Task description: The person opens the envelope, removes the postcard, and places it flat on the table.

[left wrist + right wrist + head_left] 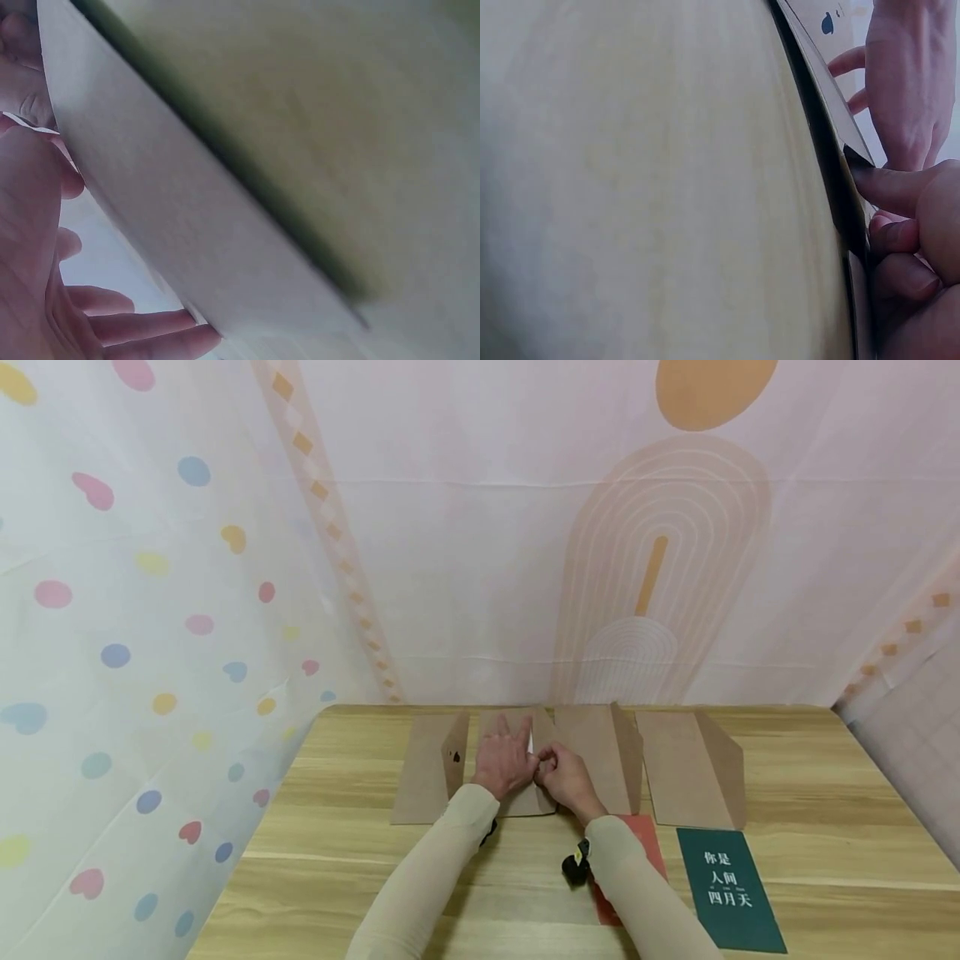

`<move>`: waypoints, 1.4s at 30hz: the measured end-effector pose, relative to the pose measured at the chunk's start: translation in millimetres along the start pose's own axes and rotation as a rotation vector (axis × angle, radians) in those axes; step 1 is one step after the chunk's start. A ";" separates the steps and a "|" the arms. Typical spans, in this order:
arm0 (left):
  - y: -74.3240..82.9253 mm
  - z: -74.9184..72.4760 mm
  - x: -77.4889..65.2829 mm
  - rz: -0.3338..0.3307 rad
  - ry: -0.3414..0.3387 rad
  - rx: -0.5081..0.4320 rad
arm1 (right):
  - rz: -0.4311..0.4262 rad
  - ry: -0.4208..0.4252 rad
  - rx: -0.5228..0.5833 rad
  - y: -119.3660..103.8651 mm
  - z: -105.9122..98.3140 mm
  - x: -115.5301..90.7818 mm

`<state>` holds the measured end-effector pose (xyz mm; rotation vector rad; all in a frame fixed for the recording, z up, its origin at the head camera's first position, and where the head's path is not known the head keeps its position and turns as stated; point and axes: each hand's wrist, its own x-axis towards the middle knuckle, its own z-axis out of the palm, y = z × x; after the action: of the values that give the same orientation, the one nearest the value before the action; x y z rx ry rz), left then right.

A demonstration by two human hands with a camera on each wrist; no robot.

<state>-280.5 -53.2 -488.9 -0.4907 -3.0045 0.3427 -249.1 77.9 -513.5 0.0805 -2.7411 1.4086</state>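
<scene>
My left hand [504, 762] rests spread on the second brown paper envelope [517, 807] from the left, its fingertips near the far edge. Beside its thumb, at the flap fold, a narrow white paper strip [531, 742] shows. My right hand [567, 779] has its fingers curled and pinches at the near end of that strip, close against the left thumb. In the right wrist view the right fingers [904, 191] are right at the envelope's edge. The left wrist view shows the left hand [37, 247] along the flap [172, 180]; the pinched part is mostly hidden.
One envelope [423, 768] with dark marks on its flap lies left; two more, a third envelope [592, 752] and a fourth envelope [682, 768], lie right, flaps open. Nearer are a red card [651, 843], partly under the right forearm, and a green card [731, 893] with white characters.
</scene>
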 end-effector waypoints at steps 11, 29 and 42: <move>-4.1 -1.4 0.5 0.024 0.014 -0.039 | 0.038 -0.022 0.024 -5.1 -4.7 -0.6; 4.7 5.5 -2.0 -0.046 0.027 0.037 | 0.015 0.014 0.096 2.0 -3.5 -1.3; 0.6 3.8 -20.9 -0.082 -0.099 -0.176 | 0.034 0.028 0.067 0.4 -3.4 -3.0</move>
<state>-261.1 -60.2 -493.5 -0.3711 -3.1562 0.1004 -246.0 81.0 -512.1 0.0179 -2.6856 1.4984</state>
